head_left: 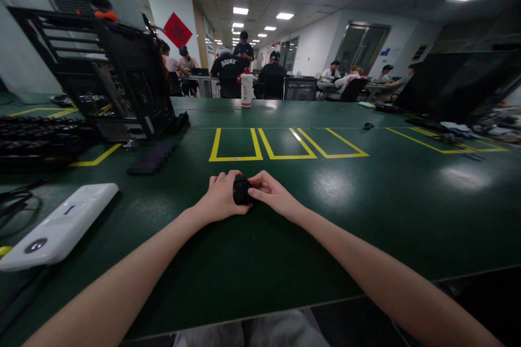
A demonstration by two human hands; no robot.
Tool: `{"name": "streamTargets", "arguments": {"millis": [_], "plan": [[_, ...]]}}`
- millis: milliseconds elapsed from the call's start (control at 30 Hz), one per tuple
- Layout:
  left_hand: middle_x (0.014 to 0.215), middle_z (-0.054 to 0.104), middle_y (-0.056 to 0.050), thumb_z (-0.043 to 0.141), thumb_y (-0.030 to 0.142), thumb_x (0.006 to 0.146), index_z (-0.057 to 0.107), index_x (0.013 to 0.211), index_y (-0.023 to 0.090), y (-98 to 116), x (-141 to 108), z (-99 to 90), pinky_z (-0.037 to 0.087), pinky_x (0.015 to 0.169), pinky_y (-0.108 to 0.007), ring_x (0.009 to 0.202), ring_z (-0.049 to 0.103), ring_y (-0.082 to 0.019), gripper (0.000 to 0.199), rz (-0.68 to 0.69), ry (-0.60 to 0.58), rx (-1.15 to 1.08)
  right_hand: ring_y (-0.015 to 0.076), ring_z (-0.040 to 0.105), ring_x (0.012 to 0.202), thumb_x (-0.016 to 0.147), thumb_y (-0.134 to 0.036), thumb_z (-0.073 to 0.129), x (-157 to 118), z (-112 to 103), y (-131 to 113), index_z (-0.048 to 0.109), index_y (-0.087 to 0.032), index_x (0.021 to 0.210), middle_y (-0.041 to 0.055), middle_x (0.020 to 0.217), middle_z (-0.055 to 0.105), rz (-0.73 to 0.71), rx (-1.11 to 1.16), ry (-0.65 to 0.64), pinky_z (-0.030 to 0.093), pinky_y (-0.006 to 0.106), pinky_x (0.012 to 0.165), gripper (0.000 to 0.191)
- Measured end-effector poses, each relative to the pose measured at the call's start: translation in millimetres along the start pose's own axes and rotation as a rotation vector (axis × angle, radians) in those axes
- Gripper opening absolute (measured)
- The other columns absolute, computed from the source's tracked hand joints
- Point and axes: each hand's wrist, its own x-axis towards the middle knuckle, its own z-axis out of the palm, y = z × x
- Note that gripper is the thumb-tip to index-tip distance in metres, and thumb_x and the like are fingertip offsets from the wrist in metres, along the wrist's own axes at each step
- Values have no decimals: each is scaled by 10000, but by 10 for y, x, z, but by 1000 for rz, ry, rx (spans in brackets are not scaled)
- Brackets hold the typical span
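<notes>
A small black, roughly cylindrical object point(241, 192) is between my two hands, low over the green table point(285, 260). My left hand point(222, 198) is wrapped around its left side, the thumb below it and the fingers above. From the right, my right hand point(272, 195) pinches the object's right end between thumb and fingers. Its exact kind is too dark and too covered to make out. Just beyond the hands, yellow tape outlines point(236, 159) mark the table top.
On the left are a white rounded device point(61, 225), a blurred dark flat item point(150, 157) and an open black computer case point(126, 76). A white bottle with a red cap point(246, 89) stands at the back. A small black ring-shaped piece point(368, 126) lies right. People sit beyond.
</notes>
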Motion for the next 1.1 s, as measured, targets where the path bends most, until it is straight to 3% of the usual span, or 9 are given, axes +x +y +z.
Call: {"name": "streamTargets", "arguments": {"millis": [233, 467, 667, 867, 1100], "plan": [[993, 524, -73, 627, 539, 589, 385, 1123, 183, 1, 0, 5, 333, 802, -393, 900, 492, -265, 687, -14, -1, -6, 178, 535, 965, 765, -321, 573, 3, -14, -23, 465, -219, 1035, 37, 1040, 511, 51, -41, -23, 439, 397, 863, 309], [1014, 520, -86, 623, 511, 600, 376, 1128, 175, 15, -7, -13, 330, 803, -399, 915, 489, -275, 673, -7, -27, 7, 169, 549, 959, 699, -226, 648, -15, -22, -58, 462, -219, 966, 16, 1048, 507, 26, 50, -95, 451, 380, 859, 325], [1015, 520, -84, 608, 544, 608, 381, 1130, 175, 18, -7, -26, 337, 800, -398, 912, 492, -274, 678, -9, -27, -16, 168, 546, 940, 754, -301, 586, -34, 2, -69, 479, -216, 936, 15, 1018, 515, 27, 6, -35, 449, 388, 854, 228], [1002, 523, -77, 623, 540, 594, 382, 1122, 177, -1, -2, 11, 336, 800, -393, 904, 492, -266, 684, -7, -6, -6, 178, 537, 963, 758, -296, 583, -7, 2, -38, 459, -215, 1042, 43, 1067, 503, 50, -14, -34, 437, 400, 865, 321], [982, 520, -79, 626, 508, 600, 376, 1125, 171, 7, -5, -3, 334, 792, -393, 898, 489, -266, 672, -1, -6, 10, 169, 534, 975, 691, -246, 661, -9, -27, -44, 453, -207, 978, 32, 1034, 521, 9, 47, -101, 438, 382, 869, 356]]}}
